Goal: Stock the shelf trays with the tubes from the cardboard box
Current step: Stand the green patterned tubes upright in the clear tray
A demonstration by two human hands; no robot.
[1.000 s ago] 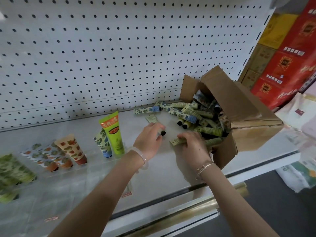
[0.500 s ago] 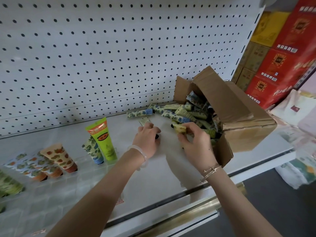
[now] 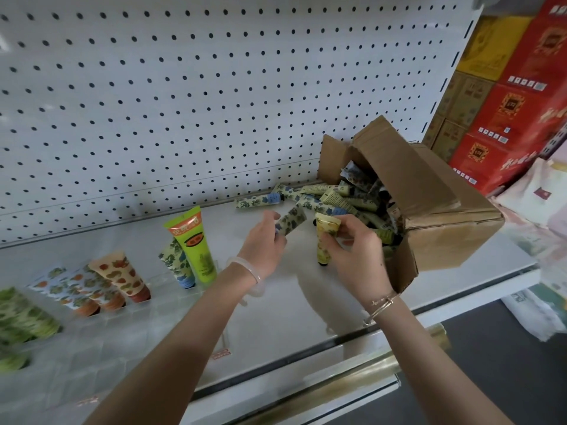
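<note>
Since half a second ago we are lifting both hands clear of the spill. Each now has a tube, where before they were picking low at the pile. Our left hand (image 3: 264, 240) is pinching a blue-leaf tube (image 3: 291, 220) by its lower end, fingers curled round it, with the tube slanting up and to the right above the shelf (image 3: 291, 305). Our right hand (image 3: 352, 259) is gripping a yellow tube (image 3: 325, 237) between thumb and fingers, cap end pointing down, just beside the mouth of the cardboard box (image 3: 429, 204). The box is lying on its side at the right end of the shelf, and the rest of the tubes (image 3: 334, 197) are spilling out of it toward the pegboard (image 3: 184, 102).

We are judging this to be the pick-up step — tubes taken, neither of this pair placed yet. The clear trays (image 3: 171, 302) are sitting well to the left, with a green tube (image 3: 193, 243) and a few patterned ones already standing cap-down in them. The next move is calling for carrying both tubes left, setting each one cap-down, and matching it to a slot of its own pattern — much of the pile is waiting.
</note>
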